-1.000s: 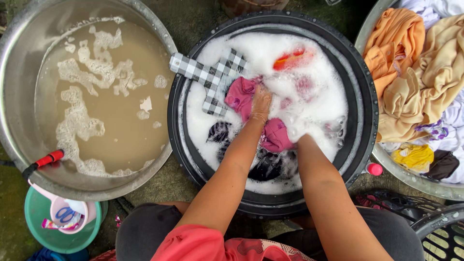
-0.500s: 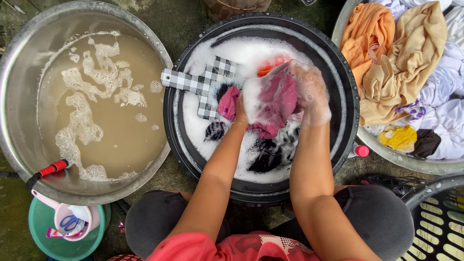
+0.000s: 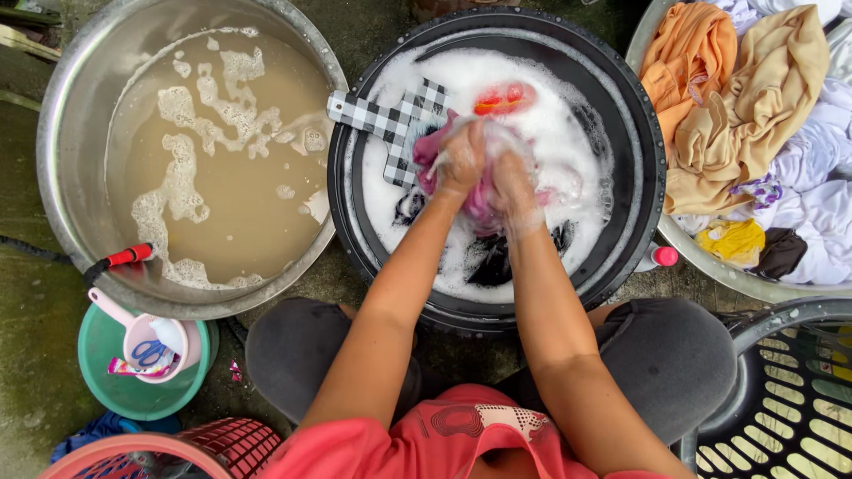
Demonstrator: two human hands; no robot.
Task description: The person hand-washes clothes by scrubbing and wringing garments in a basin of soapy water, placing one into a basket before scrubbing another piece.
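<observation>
Since half a second ago both hands have come together over the black tub [image 3: 648, 151]. The left hand [image 3: 461, 160] and right hand [image 3: 515, 186], touching, are clenched around the pink garment [image 3: 479, 202], held just above the suds. A checked cloth [image 3: 383, 124] drapes the tub's left rim; foam lies open all around.

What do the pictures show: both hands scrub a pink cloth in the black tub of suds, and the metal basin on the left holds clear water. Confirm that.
Not quite. The head view shows the left hand and right hand scrubbing the pink cloth in the black tub, but the metal basin holds murky brown water with foam, not clear water.
</observation>
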